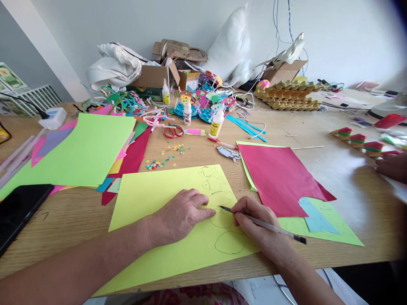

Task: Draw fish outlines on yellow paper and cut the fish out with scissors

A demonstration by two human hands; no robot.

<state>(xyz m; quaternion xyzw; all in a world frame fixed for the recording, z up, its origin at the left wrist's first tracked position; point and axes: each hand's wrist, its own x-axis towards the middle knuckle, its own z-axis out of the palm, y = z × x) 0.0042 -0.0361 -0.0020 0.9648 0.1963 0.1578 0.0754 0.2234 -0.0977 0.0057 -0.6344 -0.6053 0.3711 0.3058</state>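
A yellow sheet of paper (149,203) lies in front of me with a column of pen-drawn fish outlines (213,183) along its right side. My left hand (181,212) rests on the sheet, its thumb and index finger pointing toward the drawings. In my right hand (259,224) is a black pen (270,225), its tip at the paper among the middle outlines. The upper fish have eyes and fins, while the lowest ones are plain outlines. A cut-out paper fish (229,153) lies just beyond the sheet.
Red paper (280,178) over green sheets lies at right; green paper (92,148) and scraps at left, near a black phone (22,212). Beyond are glue bottles (216,122), red scissors (173,131), confetti (162,161) and egg cartons (288,95). Another person's hand (392,167) is at far right.
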